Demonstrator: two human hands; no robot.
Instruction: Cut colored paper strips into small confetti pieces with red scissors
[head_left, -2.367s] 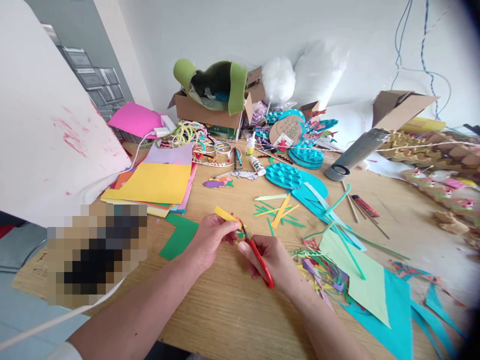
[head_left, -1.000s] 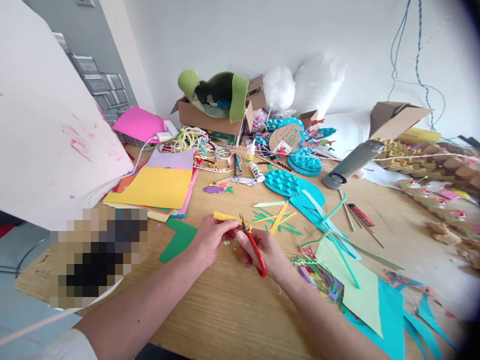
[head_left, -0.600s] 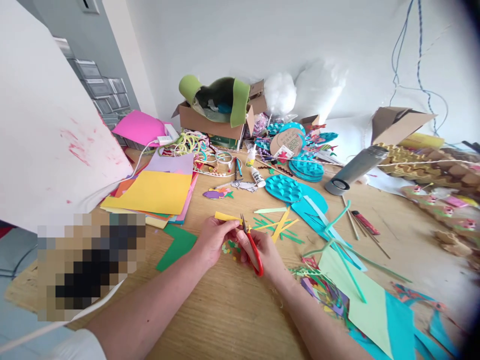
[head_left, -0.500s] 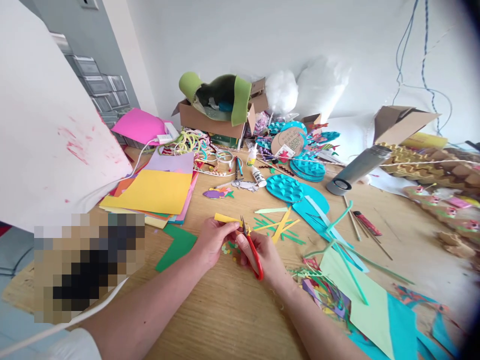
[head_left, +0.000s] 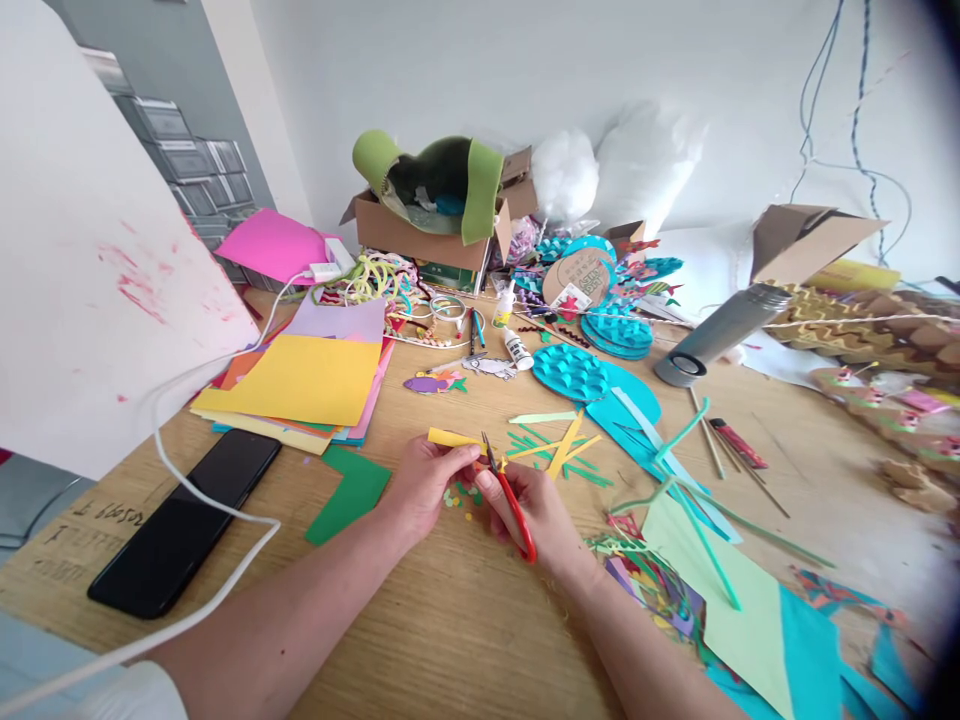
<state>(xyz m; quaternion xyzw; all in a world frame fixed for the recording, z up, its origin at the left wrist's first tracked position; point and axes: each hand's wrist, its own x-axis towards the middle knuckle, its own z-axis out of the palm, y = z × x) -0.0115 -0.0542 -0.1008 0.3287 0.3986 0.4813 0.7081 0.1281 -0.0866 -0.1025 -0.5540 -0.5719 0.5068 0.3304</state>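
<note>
My left hand pinches a narrow yellow paper strip between thumb and fingers. In my right hand is a pair of red-handled scissors, its blades pointing up and away at the strip's right end. Both hands are close together above the table. Small green and yellow paper bits lie beneath them. Just beyond my right hand are cut yellow strips and thin green strips. A green paper piece lies left of my left hand.
Stacked coloured paper and a black phone with a white cable are on the left. Ahead are a purple paper fish, a glue bottle and blue textured ovals. A metal flask lies to the right.
The hands stay nearly in place, with the scissors and right hand shifted very slightly rightward. The phone area, blurred out before, now shows clearly. The view has shifted a little.
</note>
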